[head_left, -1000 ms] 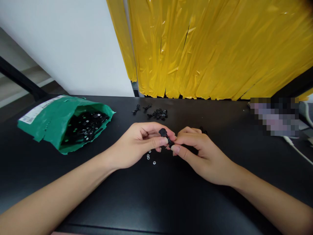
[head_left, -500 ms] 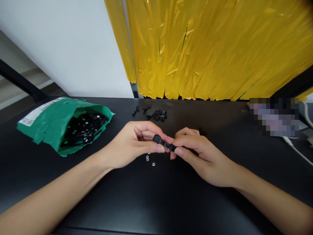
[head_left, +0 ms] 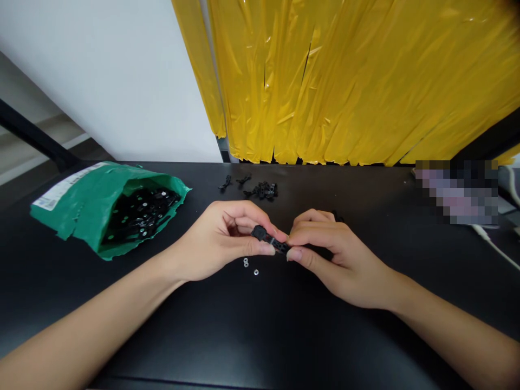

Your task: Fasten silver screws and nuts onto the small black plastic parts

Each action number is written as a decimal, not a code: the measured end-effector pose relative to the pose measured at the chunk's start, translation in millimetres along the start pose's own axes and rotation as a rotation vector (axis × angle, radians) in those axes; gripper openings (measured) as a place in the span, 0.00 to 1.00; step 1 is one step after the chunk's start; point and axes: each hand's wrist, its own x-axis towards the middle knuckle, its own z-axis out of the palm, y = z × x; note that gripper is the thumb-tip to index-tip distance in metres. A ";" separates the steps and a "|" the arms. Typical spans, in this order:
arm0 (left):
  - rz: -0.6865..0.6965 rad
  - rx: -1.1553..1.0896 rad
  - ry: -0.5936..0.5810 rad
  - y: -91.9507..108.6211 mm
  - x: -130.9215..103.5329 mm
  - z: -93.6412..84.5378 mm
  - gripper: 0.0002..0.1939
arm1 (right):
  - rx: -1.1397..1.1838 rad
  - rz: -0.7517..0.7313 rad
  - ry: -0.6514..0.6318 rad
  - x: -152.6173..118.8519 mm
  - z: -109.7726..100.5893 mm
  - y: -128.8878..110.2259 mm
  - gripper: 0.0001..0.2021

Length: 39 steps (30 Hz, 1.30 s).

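Note:
Between the thumb and fingers of my left hand (head_left: pixel 229 230) is a small black plastic part (head_left: pixel 260 233), long and narrow with a wider block at its left end. My right hand (head_left: pixel 325 244) pinches the right tip of the same part, fingertips close to those of my left hand. Just below, a few small silver rings (head_left: pixel 255 272) lie on the black table (head_left: pixel 252 330). Behind my hands is a small heap of black plastic pieces (head_left: pixel 266 190), with loose ones (head_left: pixel 225 183) to its left.
A green plastic bag (head_left: pixel 81 200) lies on its side at the left, its mouth showing many black parts. At the far right are a blurred-out object (head_left: pixel 459 195) and a white cable (head_left: pixel 498 249). Yellow plastic sheeting (head_left: pixel 325 81) hangs behind the table.
The right fingertips have shifted slightly along the black part's right end, and the part has turned a little. Both hands stay in nearly the same place.

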 end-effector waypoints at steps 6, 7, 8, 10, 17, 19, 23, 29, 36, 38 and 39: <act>0.041 0.028 0.070 -0.6 1.6 -4.2 0.08 | -0.047 0.054 0.098 0.7 2.6 1.2 0.05; 0.062 0.021 0.094 -0.8 2.1 -6.0 0.08 | -0.071 0.080 0.129 1.1 2.5 2.3 0.04; 0.086 0.009 0.122 -1.0 2.7 -8.1 0.07 | -0.101 0.113 0.169 1.6 1.9 4.0 0.04; 0.120 -0.019 0.195 -0.9 3.9 -12.0 0.08 | -0.182 0.193 0.251 2.7 -1.1 8.8 0.08; 0.089 -0.022 0.254 -6.2 6.8 -17.6 0.19 | -0.600 0.504 0.212 5.9 -29.4 29.3 0.07; 0.102 -0.014 0.221 -8.4 6.7 -16.2 0.20 | -0.624 0.537 0.171 5.6 -36.8 33.3 0.08; 0.082 0.034 0.188 -7.6 5.6 -11.1 0.13 | -0.632 0.530 0.067 3.9 -41.6 36.3 0.10; 0.050 0.098 0.170 -4.1 3.9 -4.6 0.08 | -0.653 0.410 -0.051 0.7 -37.4 34.3 0.06; 0.080 0.174 0.166 -6.2 2.8 -2.4 0.08 | -0.641 0.362 -0.098 -4.8 -36.3 41.1 0.09; 0.084 0.202 0.162 -5.9 2.4 -1.7 0.08 | -0.635 0.357 -0.091 -3.7 -35.2 39.1 0.09; 0.087 0.204 0.162 -5.7 2.5 -1.7 0.08 | -0.632 0.356 -0.079 -2.6 -34.5 37.5 0.08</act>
